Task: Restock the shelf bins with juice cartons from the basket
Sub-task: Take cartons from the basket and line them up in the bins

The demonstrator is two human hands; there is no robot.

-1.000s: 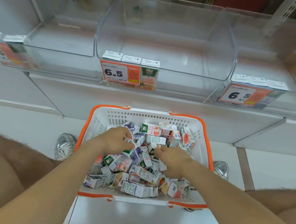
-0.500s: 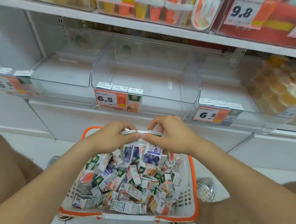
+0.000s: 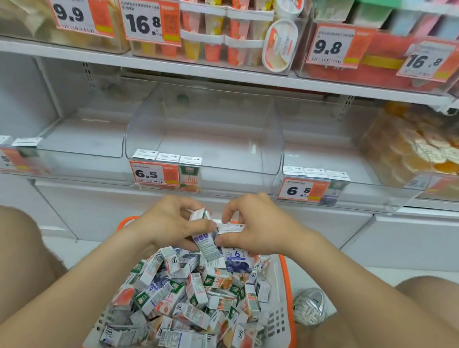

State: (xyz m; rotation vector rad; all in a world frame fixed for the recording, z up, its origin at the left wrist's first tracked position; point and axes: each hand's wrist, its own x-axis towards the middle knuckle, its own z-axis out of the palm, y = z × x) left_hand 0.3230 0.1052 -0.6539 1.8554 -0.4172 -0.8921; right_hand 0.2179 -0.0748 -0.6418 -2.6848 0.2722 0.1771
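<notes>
Having risen out of the basket (image 3: 282, 322) since a second ago, the left hand (image 3: 167, 224) and right hand (image 3: 257, 227) are each closed on blueberry juice cartons (image 3: 207, 244) held above it, suggesting loading of the empty bins (image 3: 207, 132) comes next.

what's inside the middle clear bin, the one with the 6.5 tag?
Nothing visible: the middle bin shows only its bare clear floor and walls. Its price tag and sample carton label cover part of the front edge.
</notes>
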